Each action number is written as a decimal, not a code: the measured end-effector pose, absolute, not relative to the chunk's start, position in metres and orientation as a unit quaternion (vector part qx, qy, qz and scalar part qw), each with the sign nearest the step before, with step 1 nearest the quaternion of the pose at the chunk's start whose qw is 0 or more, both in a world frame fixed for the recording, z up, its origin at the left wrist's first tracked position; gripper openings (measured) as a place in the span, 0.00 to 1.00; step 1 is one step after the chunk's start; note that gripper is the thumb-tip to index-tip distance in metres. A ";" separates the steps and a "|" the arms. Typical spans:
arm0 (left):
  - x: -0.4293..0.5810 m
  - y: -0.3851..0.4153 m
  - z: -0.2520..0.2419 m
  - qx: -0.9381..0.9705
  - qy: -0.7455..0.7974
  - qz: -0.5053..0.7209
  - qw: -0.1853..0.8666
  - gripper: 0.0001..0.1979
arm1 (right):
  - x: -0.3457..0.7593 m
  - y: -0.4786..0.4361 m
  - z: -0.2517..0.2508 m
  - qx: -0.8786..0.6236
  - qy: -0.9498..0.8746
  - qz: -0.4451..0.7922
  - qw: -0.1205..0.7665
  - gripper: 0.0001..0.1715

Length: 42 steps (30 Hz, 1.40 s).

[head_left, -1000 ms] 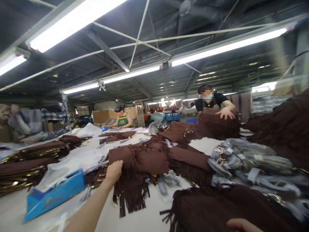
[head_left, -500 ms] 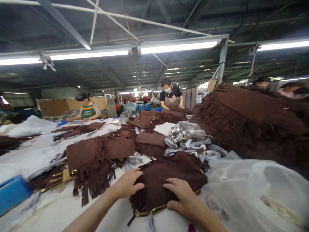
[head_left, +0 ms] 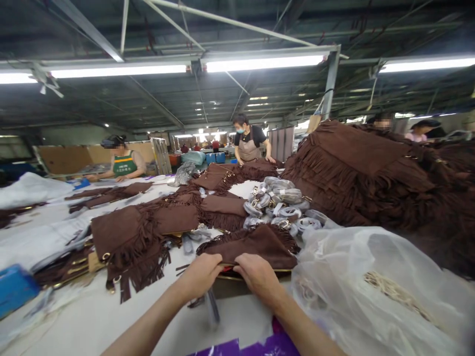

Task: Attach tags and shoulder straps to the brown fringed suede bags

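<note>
Fringed brown bag [head_left: 260, 244]: lying flat on the white table [head_left: 92, 316], near edge in both hands, body stretching away from the grip.

- Left hand [head_left: 202, 274] and right hand [head_left: 258, 277] sit side by side on that near edge, fingers curled down over the top. Thumbs are hidden underneath, so I read it as a closed pinch on the edge but can't confirm how tight.
- A gold-toned trim [head_left: 285, 270] shows just right of the right hand, along the same edge. The grip looks to be at the bag's stiff opening, probably because the suede is limp everywhere else.
- Something grey and blurred hangs just below the left hand [head_left: 212, 306]. Can't tell what it is.
- Clear plastic bag [head_left: 371, 287] is immediately right of the grip, crumpled, with pale cord inside.
- Wrapped grey straps [head_left: 278, 207] are beyond the grip, just past the bag's far fringe, heaped together within arm's reach.
- More fringed pieces [head_left: 126, 237] are laid flat left of the grip; a tall brown stack [head_left: 371, 173] is far right, behind the plastic.
- Blue box [head_left: 15, 294] is far left, well apart.
- Two co-workers are across the table, one in a brown apron [head_left: 248, 143] and one in a green apron [head_left: 124, 160], both well beyond the grip with hands on their own piles.
</note>
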<state>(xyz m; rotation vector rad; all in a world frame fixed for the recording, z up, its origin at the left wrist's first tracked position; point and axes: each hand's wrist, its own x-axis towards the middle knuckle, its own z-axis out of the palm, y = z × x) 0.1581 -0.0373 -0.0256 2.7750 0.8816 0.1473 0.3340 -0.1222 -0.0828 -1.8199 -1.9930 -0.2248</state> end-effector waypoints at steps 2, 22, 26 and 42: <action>0.145 -0.035 -0.016 0.936 0.328 0.075 0.099 0.14 | 0.336 -0.125 -0.080 -0.652 -0.709 -0.095 0.250 0.13; 0.014 -0.006 -0.012 0.893 0.425 0.076 0.128 0.15 | 0.360 -0.140 -0.083 -0.629 -0.717 0.045 0.298 0.10; 0.022 -0.023 -0.002 0.885 0.464 0.007 0.047 0.12 | 0.357 -0.133 -0.083 -0.603 -0.726 -0.031 0.329 0.03; 0.077 -0.032 -0.056 0.909 0.416 -0.003 -0.014 0.18 | 0.362 -0.138 -0.088 -0.673 -0.697 -0.099 0.226 0.23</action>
